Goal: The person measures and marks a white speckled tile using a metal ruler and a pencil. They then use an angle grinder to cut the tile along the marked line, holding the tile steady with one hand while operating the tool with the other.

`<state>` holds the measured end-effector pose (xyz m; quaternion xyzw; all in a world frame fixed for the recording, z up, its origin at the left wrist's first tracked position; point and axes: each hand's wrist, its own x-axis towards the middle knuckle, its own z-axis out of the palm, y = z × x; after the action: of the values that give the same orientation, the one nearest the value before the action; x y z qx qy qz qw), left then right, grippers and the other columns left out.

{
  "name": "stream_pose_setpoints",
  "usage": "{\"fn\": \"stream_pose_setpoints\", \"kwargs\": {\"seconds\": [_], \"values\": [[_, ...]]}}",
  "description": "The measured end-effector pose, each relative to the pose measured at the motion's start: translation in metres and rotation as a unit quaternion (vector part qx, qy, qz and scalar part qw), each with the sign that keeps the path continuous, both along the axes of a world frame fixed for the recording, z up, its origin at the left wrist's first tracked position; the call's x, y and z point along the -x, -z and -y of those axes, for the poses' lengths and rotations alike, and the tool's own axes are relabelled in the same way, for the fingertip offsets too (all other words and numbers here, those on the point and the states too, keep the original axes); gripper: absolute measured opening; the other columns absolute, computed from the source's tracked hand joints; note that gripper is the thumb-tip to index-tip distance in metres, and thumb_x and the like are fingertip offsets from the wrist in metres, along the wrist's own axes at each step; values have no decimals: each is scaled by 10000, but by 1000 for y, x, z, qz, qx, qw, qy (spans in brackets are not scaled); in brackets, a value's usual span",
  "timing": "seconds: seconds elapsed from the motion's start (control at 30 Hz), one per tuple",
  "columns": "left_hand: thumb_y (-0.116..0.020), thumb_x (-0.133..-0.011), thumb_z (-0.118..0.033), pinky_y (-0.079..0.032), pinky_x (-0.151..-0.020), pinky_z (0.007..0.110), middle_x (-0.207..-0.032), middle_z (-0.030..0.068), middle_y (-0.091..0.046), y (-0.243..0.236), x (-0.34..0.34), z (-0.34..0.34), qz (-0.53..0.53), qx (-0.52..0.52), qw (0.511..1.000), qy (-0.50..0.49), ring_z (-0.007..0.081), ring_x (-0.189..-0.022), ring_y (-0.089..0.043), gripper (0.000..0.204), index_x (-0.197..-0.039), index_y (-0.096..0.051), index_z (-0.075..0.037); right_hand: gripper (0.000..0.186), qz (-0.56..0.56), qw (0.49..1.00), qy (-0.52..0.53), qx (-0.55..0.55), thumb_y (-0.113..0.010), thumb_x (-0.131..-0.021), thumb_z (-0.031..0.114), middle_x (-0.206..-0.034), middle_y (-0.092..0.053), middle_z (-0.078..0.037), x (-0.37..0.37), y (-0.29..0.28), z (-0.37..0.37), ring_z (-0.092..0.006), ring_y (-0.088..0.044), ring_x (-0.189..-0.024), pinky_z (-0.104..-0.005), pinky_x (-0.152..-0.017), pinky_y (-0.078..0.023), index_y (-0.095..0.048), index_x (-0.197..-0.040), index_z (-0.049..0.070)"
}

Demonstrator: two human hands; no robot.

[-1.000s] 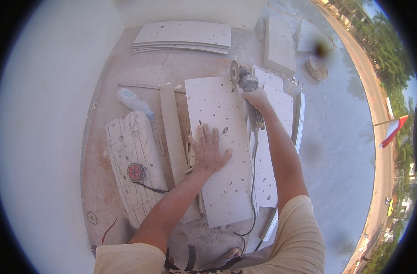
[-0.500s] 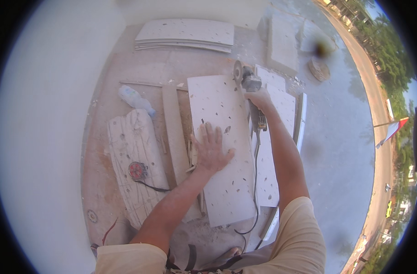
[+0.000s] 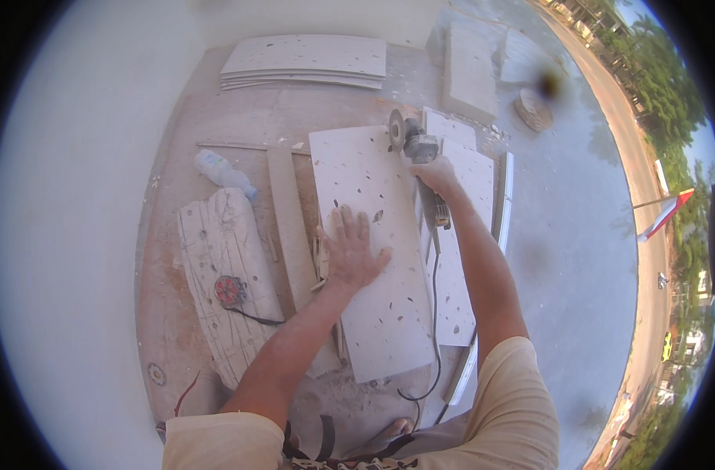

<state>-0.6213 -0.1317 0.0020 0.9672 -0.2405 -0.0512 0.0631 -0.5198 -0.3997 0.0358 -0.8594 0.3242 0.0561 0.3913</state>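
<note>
Two hands [image 3: 353, 257], one grinder [image 3: 422, 147], one bottle [image 3: 226, 173], one flag [image 3: 669, 212], perhaps four far stacked tiles [image 3: 304, 58]

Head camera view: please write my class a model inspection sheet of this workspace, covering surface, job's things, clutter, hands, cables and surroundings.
Surface: dusty floor, stained reddish-brown in places.
Job's things: speckled white tile lying flat; angle grinder with its disc near the tile's far right corner, contact unclear.
Clutter: plastic bottle on its side; round red-and-black object on a marked pale slab; stacked speckled tiles beyond.
Hands: left hand spread flat on the tile; right hand gripping the grinder, no glove on either.
Cables: black cord running from the grinder toward the lower edge; plug not seen.
Surroundings: pale wall left; road, trees and red-and-white flag right.
</note>
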Motion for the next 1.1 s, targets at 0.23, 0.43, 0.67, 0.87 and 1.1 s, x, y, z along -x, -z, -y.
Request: {"fn": "stream_pose_setpoints", "kwargs": {"seconds": [0.23,0.43,0.67,0.87,1.1], "values": [[-560,-893,-713,-86,-1173,779,-1678,286,-211,5,1,-1,27,11,1000,-3,470,-1572,-120,1013,-1615,-356,-33,510,24,1000,2,-14,-814,-664,308,-928,-749,-166,22,3,-3,-273,-735,-823,-383,-734,-578,-747,-1028,-42],[-519,-914,-711,-121,-1154,791,-1683,288,-201,4,1,2,14,-11,1000,3,481,-1572,-122,993,-1624,-347,-39,493,10,1000,-1,-9,-806,-662,287,-904,-741,-156,47,8,0,-265,-724,-800,-380,-721,-577,-738,-1017,-48],[-559,-905,-710,-96,-1174,772,-1684,272,-204,5,-1,-2,32,7,999,-4,461,-1577,-105,1007,-1622,-339,-39,488,-5,1000,-19,-19,-805,-663,313,-927,-752,-164,77,-13,-13,-287,-743,-849,-396,-759,-586,-736,-1015,-18],[-556,-908,-709,-86,-1183,768,-1697,264,-191,9,3,1,20,11,1000,-5,446,-1590,-79,1011,-1631,-322,-42,473,-14,999,-13,-31,-788,-672,286,-919,-744,-163,105,-4,-10,-280,-732,-841,-397,-753,-579,-728,-1022,-27],[-531,-919,-721,-50,-1193,766,-1722,257,-139,5,0,-1,-17,8,1000,-11,441,-1606,-19,1022,-1650,-284,-51,447,-11,999,-10,-34,-778,-676,256,-872,-726,-157,134,-26,-28,-277,-712,-774,-394,-700,-566,-709,-988,-58]]}}
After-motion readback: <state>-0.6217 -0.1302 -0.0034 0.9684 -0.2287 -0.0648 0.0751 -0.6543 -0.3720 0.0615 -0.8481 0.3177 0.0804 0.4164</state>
